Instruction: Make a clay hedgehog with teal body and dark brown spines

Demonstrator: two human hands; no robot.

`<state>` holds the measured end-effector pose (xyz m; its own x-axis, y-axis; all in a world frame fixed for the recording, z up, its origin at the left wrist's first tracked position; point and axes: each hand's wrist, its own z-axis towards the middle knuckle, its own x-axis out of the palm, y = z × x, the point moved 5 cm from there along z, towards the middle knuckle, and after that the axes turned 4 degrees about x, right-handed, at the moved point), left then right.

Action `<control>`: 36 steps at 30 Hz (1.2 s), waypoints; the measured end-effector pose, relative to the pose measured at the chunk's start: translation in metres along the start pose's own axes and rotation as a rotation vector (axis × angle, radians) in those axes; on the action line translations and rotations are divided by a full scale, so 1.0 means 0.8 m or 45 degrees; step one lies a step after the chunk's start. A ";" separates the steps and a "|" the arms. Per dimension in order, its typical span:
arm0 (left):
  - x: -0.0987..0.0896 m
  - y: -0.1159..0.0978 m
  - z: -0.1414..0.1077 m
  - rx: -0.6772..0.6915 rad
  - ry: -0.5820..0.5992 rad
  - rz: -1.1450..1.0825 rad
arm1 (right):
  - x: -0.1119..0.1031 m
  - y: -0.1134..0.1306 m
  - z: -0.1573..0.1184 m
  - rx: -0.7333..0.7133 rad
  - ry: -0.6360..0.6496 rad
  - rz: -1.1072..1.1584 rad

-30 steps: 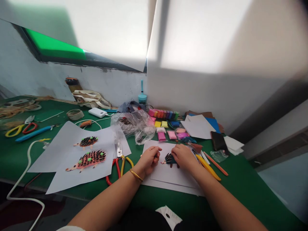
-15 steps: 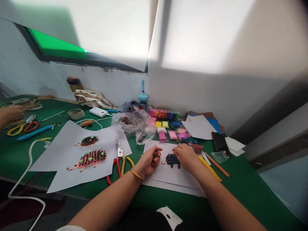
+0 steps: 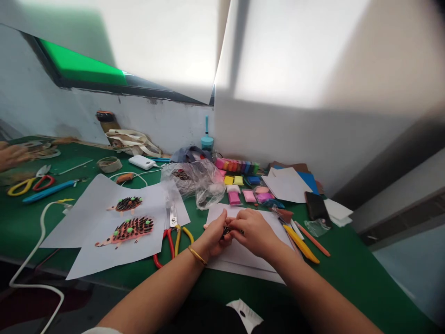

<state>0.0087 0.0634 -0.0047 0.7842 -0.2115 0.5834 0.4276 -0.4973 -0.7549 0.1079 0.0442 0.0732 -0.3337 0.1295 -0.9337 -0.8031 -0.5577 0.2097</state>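
Observation:
My left hand, with a gold bangle at the wrist, is curled around small dark seeds over the white paper. The fingertips of my right hand are pinched together at those seeds; whether they hold one is too small to tell. The blue clay hedgehog on the paper is hidden beneath my hands. Left of them, two finished-looking hedgehogs of pink clay and dark seeds, a large one and a small one, lie on white sheets.
Red-and-yellow scissors lie beside my left forearm. Behind my hands are a plastic bag and clay packets. A yellow tool and an orange stick lie right. Another person's hand is at far left.
My right hand has moved left from the blue hedgehog to the seeds in my left hand, covering the hedgehog. The other person's hand at far left has shifted.

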 end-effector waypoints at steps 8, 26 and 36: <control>-0.001 0.008 0.002 0.008 -0.029 0.096 | 0.005 0.000 -0.003 0.081 -0.110 0.137; -0.010 -0.010 0.002 0.135 -0.182 -0.020 | 0.035 -0.111 -0.077 0.711 -0.064 0.716; -0.010 -0.010 0.002 0.126 -0.163 -0.031 | 0.026 -0.091 -0.065 0.572 -0.098 0.303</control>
<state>-0.0004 0.0707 -0.0042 0.8212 -0.0881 0.5638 0.4845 -0.4143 -0.7704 0.1854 0.0453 0.0238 -0.5549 0.1117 -0.8244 -0.8277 -0.1739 0.5336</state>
